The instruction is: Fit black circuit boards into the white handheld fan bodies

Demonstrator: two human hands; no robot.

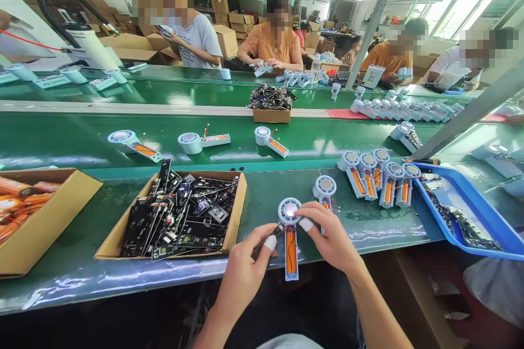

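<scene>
Housing (290, 224), pale blue and open-backed, lies at the desk's (184, 278) near edge, between five and six o'clock in view. It looks light and stiff, its thin wires fragile; its round rim should suit a grip. Left hand's (241, 270) fingers pinch a dark circuit board (279, 229) at the rim's seven o'clock; right hand's (333, 237) fingers, parted, touch three o'clock.
</scene>
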